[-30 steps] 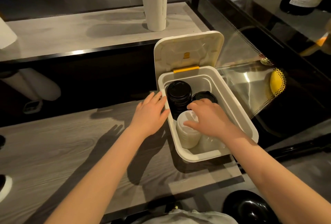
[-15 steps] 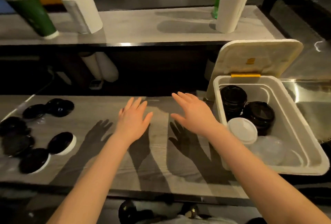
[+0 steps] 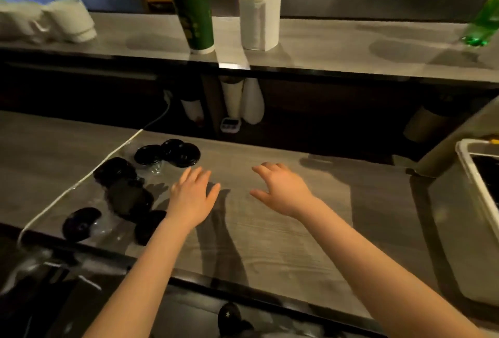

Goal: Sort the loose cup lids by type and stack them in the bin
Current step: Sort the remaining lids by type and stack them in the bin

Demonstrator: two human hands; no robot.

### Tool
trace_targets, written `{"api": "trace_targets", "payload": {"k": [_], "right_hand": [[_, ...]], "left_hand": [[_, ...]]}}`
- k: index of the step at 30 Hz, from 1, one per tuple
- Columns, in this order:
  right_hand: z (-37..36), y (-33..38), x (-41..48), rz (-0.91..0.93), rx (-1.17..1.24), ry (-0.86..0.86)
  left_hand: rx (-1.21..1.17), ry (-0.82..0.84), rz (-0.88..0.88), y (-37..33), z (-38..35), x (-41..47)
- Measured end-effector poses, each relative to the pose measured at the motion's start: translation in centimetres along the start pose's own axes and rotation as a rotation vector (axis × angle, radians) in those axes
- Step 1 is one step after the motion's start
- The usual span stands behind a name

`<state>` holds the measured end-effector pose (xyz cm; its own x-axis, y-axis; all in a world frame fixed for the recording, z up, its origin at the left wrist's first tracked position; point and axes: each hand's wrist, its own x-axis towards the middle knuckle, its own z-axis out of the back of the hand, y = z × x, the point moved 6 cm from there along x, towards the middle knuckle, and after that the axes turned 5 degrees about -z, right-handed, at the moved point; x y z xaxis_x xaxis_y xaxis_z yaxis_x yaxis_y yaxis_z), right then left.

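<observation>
Since approx. half a sec ago both hands have gone left, away from the bin [image 3: 475, 185] and toward the loose lids; the view swung left w/ them, so the bin now sits at the far right edge, only its white rim and a bit of black lid stack inside showing. L hand [image 3: 193, 197] is flat, palm down, fingers straight and close together, thumb out to the side, holding nothing, just beside the nearest black lids [image 3: 131, 198]. R hand [image 3: 283, 191] is empty too, fingers slightly bent and apart, thumb sticking left, over bare counter [image 3: 270, 243] btw. the lids and the bin. Can't tell if either hand touches the wood. Black lids lie scattered at the counter's left end, some overlapping (clear plastic among them, too blurred to count). A white cable [image 3: 81, 183] runs along their left side. On the higher shelf behind: green cup stack [image 3: 193, 13], paper roll [image 3: 259, 17], white mugs [image 3: 62, 20].
</observation>
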<state>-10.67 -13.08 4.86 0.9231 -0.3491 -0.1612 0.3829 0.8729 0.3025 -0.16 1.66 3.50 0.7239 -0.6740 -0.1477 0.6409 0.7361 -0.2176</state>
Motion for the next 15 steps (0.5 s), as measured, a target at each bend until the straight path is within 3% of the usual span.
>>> {"api": "trace_targets", "payload": {"k": [6,15], "right_hand": [[-5.9,7.0,4.6,0.024,0.059,0.143],[-14.4,11.1,8.7,-0.150,0.185,0.454]], "left_hand": [[0.004,-0.014,0.072,9.4,-0.2,-0.4],[-0.014,0.194,0.177,18.7,-3.7,-2.2]]}}
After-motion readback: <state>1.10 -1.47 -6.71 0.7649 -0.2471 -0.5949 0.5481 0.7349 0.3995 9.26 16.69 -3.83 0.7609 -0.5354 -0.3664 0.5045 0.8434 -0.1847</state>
